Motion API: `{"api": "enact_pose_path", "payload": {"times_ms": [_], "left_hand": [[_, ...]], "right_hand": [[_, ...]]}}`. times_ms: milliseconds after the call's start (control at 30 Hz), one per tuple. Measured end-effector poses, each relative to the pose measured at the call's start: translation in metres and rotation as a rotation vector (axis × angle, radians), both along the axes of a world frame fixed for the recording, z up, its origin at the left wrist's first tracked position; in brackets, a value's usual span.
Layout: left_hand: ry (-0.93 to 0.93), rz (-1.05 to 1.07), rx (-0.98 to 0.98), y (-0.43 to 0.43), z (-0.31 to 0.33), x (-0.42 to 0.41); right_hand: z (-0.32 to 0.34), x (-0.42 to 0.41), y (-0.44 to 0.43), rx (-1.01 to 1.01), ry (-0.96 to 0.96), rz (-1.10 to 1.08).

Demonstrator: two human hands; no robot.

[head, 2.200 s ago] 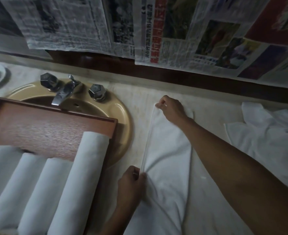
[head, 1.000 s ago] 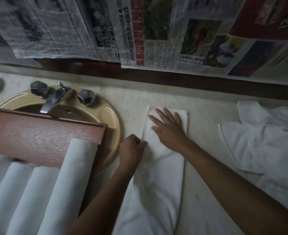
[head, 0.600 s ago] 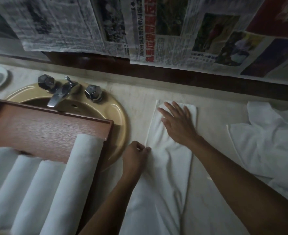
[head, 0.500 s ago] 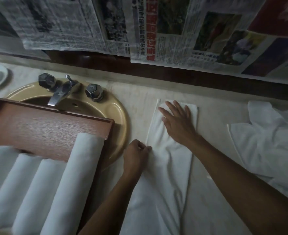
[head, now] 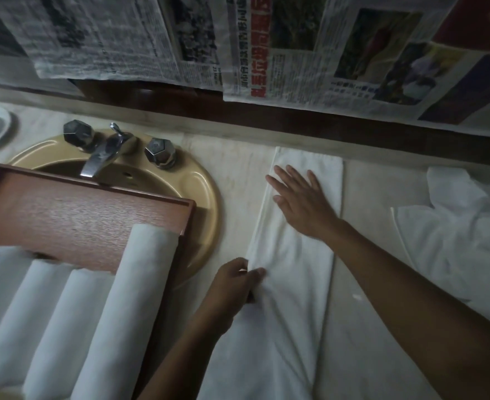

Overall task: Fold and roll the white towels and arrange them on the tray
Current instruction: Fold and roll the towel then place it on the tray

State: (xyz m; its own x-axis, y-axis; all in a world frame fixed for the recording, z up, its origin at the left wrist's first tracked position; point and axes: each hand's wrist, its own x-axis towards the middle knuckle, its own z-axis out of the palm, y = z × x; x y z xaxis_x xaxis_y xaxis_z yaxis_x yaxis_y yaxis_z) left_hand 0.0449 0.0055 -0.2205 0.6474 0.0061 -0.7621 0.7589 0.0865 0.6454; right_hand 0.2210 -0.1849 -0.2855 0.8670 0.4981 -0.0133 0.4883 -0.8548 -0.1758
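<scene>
- My right hand (head: 304,206) lay flat, fingers straight, pressing the far end of the folded towel (head: 292,272) on the table (head: 238,168).
- My left hand (head: 232,284) pinched its left edge, fingers curled.
- Tray (head: 73,209) with four rolled towels (head: 128,307) sat left of my left fingers.
- Loose towel pile (head: 454,246) lay right of my right fingers.

Newspapers (head: 310,47) on wall, tan sink (head: 203,183), dim light

The long white towel (head: 295,255) I'm folding lies flat as a narrow strip at centre frame, running toward the bottom edge. Four rolled towels (head: 140,284) lie side by side, lower left, in the brown wooden tray (head: 79,209). Loose crumpled towels (head: 454,241) are heaped at right.
</scene>
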Motion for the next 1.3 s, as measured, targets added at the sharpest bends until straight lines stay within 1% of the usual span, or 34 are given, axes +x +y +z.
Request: {"api": "enact_pose_path", "payload": {"times_ms": [33, 100, 167, 267, 333, 400, 467, 533, 600, 633, 667, 700, 767, 800, 900, 933, 967, 1067, 1100, 1133, 1200, 1300], "left_hand": [[-0.01, 0.071, 0.077, 0.001, -0.003, -0.004], [-0.047, 0.105, 0.257, 0.003, -0.009, -0.008], [-0.085, 0.035, 0.43, 0.003, -0.012, -0.009], [-0.084, -0.045, 0.593, 0.003, -0.015, -0.009], [-0.08, -0.063, 0.64, 0.001, -0.014, -0.007], [-0.081, -0.095, 0.679, -0.001, -0.012, -0.005], [-0.087, -0.123, 0.703, -0.002, -0.008, -0.004], [-0.098, -0.145, 0.721, 0.0, -0.007, -0.003], [-0.112, -0.188, 0.746, -0.001, -0.004, -0.003], [-0.112, -0.217, 0.736, -0.001, -0.003, -0.003], [-0.099, -0.231, 0.667, -0.001, -0.002, -0.003], [-0.085, -0.212, 0.528, -0.002, -0.001, -0.004], [-0.058, -0.118, 0.19, 0.0, 0.0, -0.008], [-0.066, -0.076, 0.095, 0.001, 0.001, -0.01], [-0.039, 0.035, -0.119, 0.003, 0.008, -0.015], [-0.014, 0.047, -0.139, 0.002, 0.008, -0.017], [-0.004, 0.036, -0.079, 0.001, 0.008, -0.019], [-0.037, -0.066, 0.388, -0.002, -0.004, -0.027], [-0.051, -0.079, 0.492, -0.001, -0.007, -0.028], [-0.065, -0.085, 0.552, 0.0, -0.009, -0.028], [-0.075, -0.099, 0.613, 0.002, -0.011, -0.028], [-0.094, -0.118, 0.642, 0.0, -0.012, -0.026]], "right_hand": [[0.0, 0.001, 0.0, -0.002, -0.004, 0.0], [0.0, 0.001, 0.001, -0.003, -0.017, -0.001], [-0.001, 0.001, 0.001, -0.009, -0.035, 0.002], [-0.001, 0.001, 0.0, -0.018, -0.033, 0.012], [-0.002, 0.002, 0.001, -0.031, -0.025, 0.008], [0.003, 0.001, 0.006, -0.038, -0.036, -0.045], [0.011, -0.012, 0.015, 0.002, -0.1, -0.093], [0.012, -0.037, 0.023, 0.064, -0.142, -0.082], [0.006, -0.065, 0.023, 0.082, -0.072, -0.071], [0.002, -0.074, 0.02, 0.061, -0.027, -0.072], [-0.002, -0.078, 0.017, 0.035, -0.008, -0.072], [-0.004, -0.075, 0.013, 0.018, -0.008, -0.071], [-0.003, -0.063, 0.01, 0.007, -0.002, -0.069], [-0.001, -0.059, 0.01, 0.002, 0.0, -0.069], [-0.004, -0.055, 0.009, -0.011, -0.029, -0.074], [-0.005, -0.056, 0.008, -0.01, -0.037, -0.075], [-0.005, -0.056, 0.008, -0.008, -0.041, -0.074], [-0.004, -0.056, 0.008, -0.008, -0.06, -0.063], [-0.003, -0.056, 0.008, -0.007, -0.061, -0.063], [-0.003, -0.055, 0.008, -0.006, -0.063, -0.066], [-0.002, -0.054, 0.008, -0.005, -0.063, -0.069], [-0.003, -0.052, 0.007, -0.007, -0.061, -0.059]]}}
